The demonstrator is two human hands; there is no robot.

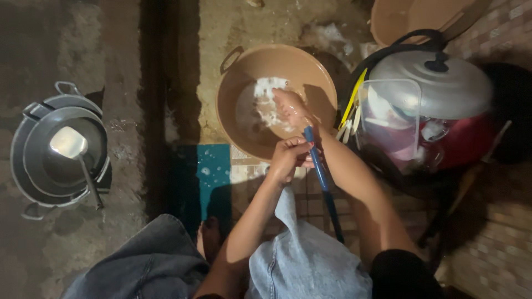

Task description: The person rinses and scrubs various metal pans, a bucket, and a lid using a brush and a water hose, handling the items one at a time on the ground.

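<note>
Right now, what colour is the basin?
Light brown basin, seen in the head view.

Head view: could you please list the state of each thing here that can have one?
Brown basin: upright, holding a little soapy water.
Blue-handled utensil: slanted, head end over the basin.
Left hand: closed in a grip around the utensil.
Right hand: in the basin, wet with foam.
Stacked grey woks: upright, nested.
Metal spatula: resting in the top wok.
Grey lid: on top of the dish pile.
</note>
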